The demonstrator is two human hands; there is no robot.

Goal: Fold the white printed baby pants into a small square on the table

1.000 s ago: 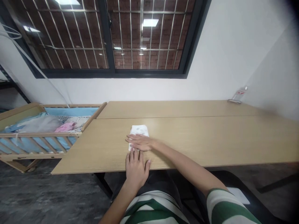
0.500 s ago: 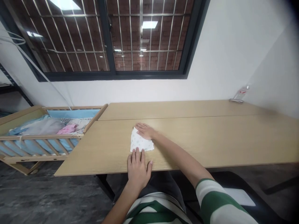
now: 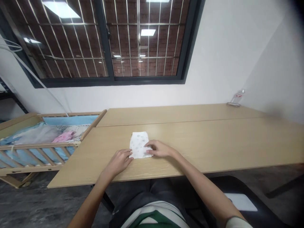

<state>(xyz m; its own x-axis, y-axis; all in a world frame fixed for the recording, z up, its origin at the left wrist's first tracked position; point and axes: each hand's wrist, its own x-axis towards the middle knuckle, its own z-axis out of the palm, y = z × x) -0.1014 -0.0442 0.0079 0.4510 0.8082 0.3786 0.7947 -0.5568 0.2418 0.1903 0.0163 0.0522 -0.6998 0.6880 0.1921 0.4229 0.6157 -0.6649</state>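
A small white cloth [image 3: 138,142] with a faint printed pattern lies folded into a near-rectangle on the wooden tabletop [image 3: 201,142]. At its lower left corner my left hand [image 3: 120,161] is closed, with fingers and thumb together on the edge. My right hand [image 3: 160,148] bends over the right side, index finger and thumb curled around the cloth's edge close to the lower right corner. Part of that edge is hidden beneath the fingers.
A wooden crib [image 3: 45,146] with blue lining and pink and white fabrics stands left of the table. A clear plastic bottle [image 3: 237,97] leans in the far right corner. Below the table's right front is a black chair [image 3: 229,183] bearing a white flat object [image 3: 243,202]. A barred window is above.
The cloth looks narrower and its upper edge is now straight. My right hand has come back from its top to its right edge; my left hand has moved to its lower left corner.
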